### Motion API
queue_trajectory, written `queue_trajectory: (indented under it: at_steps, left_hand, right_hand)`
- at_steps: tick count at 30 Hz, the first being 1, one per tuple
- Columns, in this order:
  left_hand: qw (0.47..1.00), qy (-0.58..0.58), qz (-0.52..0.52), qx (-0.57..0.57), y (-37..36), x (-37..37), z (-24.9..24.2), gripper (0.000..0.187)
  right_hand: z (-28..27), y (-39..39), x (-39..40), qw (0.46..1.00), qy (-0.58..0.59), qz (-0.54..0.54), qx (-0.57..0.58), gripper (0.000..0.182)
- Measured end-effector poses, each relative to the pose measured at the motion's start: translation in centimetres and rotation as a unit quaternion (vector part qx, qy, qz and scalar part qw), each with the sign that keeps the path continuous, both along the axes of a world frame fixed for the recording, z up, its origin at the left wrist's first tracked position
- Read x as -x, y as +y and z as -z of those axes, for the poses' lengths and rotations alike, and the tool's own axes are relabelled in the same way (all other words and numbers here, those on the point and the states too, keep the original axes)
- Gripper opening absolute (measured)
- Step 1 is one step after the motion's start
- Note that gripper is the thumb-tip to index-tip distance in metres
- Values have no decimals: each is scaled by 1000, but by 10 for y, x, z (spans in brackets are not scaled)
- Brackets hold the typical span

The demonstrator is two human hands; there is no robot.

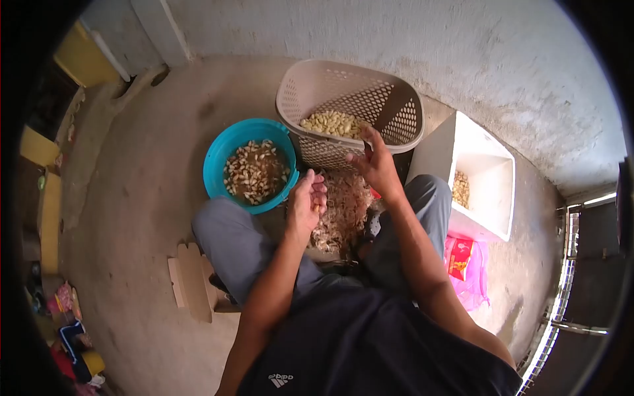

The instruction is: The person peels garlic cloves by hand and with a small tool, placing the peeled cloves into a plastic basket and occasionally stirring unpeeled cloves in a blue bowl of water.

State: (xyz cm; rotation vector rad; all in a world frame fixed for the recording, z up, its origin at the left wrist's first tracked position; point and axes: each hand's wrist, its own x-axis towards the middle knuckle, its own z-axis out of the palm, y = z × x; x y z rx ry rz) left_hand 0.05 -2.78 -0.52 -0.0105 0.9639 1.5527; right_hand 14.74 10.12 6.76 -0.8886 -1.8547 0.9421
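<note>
My left hand (308,203) is closed, fingers curled in above a heap of papery skins (340,211) between my legs. A small orange-yellow bit shows at its fingers; what it is I cannot make out. At the near rim of a beige plastic basket (350,72) is my right hand (378,165), its thumb and forefinger about a short dark thing that looks like a small knife (367,148). Peeled garlic cloves (333,123) lie in the basket. To the left, a turquoise basin (214,168) holds unpeeled-looking garlic cloves (254,173) in brownish water.
A white foam box (496,191) with more cloves (460,189) stands right of my knee. Beside it lies a pink bag (472,280) with a red packet (459,257). Cardboard (193,280) is on the floor at left. A wall (429,46) rises behind the basket.
</note>
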Motion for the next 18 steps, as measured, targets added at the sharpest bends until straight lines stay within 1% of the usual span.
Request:
queue_trajectory:
  at_steps: [1, 2, 4, 5, 6, 8, 11, 14, 15, 17, 18]
  left_hand:
    - [1000, -18, 1, -19, 16, -3, 4, 41]
    - [999, -33, 2, -25, 21, -3, 5, 42]
    - [998, -53, -7, -23, 25, 2, 6, 43]
    - [998, -65, -12, -16, 22, 2, 8, 43]
    - [997, -68, -24, -8, 22, 1, 8, 43]
    - [996, -77, -48, 2, 28, -3, 4, 43]
    - [993, -101, -47, -50, 28, -3, 16, 39]
    - [994, -72, -11, -82, 28, 0, 14, 30]
    - [996, -36, -5, -85, 27, 0, 8, 26]
    - [995, 34, 7, -95, 27, -4, -1, 19]
    - [994, 42, 15, -98, 26, -7, -3, 16]
  right_hand:
    - [-13, 13, 1, 997, 0, 28, -70, 44]
    - [-12, 15, -3, 996, -57, -43, -55, 41]
    - [-13, 7, -8, 969, -162, -184, -18, 37]
    - [-11, -5, -7, 945, -144, -283, 82, 31]
    - [-5, -16, -5, 938, -120, -326, 9, 29]
    - [-4, -29, 1, 930, -138, -342, -8, 24]
    - [16, -20, 3, 936, -140, -318, -46, 20]
    - [27, -14, 3, 947, -53, -281, 145, 15]
    - [24, -13, 5, 925, 15, -276, 262, 11]
    - [17, -6, 2, 923, 26, -211, 322, 10]
    - [11, -2, 0, 919, 31, -178, 351, 10]
